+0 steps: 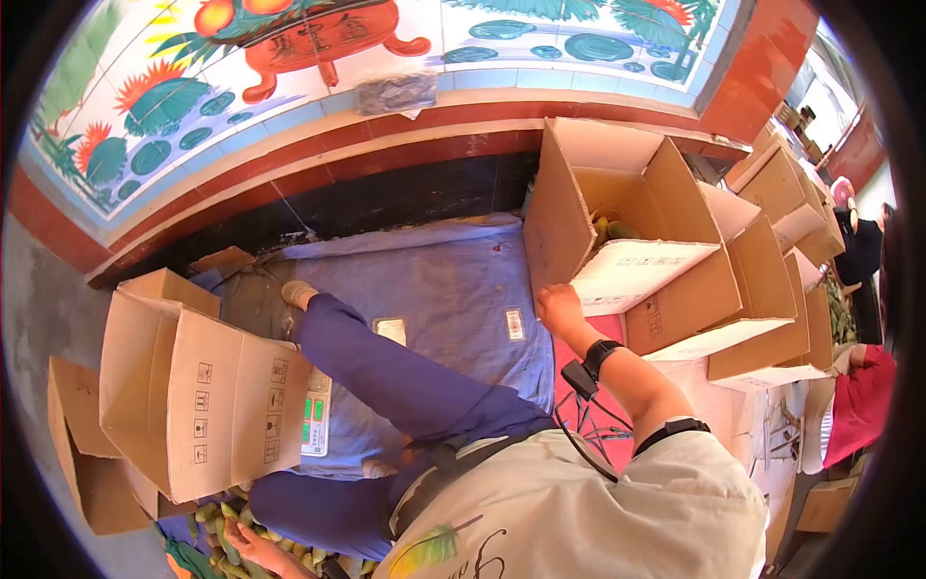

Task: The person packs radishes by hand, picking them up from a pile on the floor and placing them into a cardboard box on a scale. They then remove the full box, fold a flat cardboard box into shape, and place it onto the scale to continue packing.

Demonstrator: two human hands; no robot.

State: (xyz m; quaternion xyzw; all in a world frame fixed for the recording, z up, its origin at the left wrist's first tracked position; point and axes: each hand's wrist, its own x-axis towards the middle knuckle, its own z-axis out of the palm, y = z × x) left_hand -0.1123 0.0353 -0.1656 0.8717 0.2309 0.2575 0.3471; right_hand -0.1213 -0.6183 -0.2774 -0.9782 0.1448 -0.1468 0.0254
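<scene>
My right hand (559,310) is at the lower front corner of an open cardboard box (644,275), its fingers curled against the box edge. Inside that box lie a few green and yellowish vegetables (613,230). My left hand (253,548) is low at the bottom left, fingers spread, over a heap of green and yellow vegetables (307,555). Just above that hand stands another open box (220,405), beside a scale with a green display (315,415).
More open boxes (762,280) line the right side. Another box (85,454) is at the far left. A blue cloth (444,280) covers the floor by a tiled wall (338,179). Co-workers (858,405) are at the far right.
</scene>
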